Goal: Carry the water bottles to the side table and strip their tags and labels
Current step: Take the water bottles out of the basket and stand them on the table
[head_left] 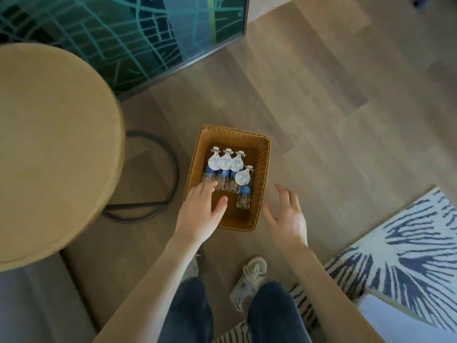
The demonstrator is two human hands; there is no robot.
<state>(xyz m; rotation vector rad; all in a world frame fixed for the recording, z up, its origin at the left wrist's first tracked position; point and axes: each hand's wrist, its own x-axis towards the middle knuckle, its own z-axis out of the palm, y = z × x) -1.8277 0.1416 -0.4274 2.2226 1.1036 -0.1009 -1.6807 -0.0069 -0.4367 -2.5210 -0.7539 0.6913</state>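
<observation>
Four tagged water bottles (225,175) lie loose in the wicker basket (263,157) on the floor (321,120); left hand (200,206) and right hand (288,217) have fingers spread, apparently gripping nothing, so an uneven lift could spill them.

Bare forearms, dark blue jeans (188,315), pale grey laced sneaker (248,283)

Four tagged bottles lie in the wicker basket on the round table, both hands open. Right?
No. The head view shows the wicker basket on the wood floor beside the round table, not on it. Four tagged bottles do lie in it, and the left hand and right hand are open.
</observation>
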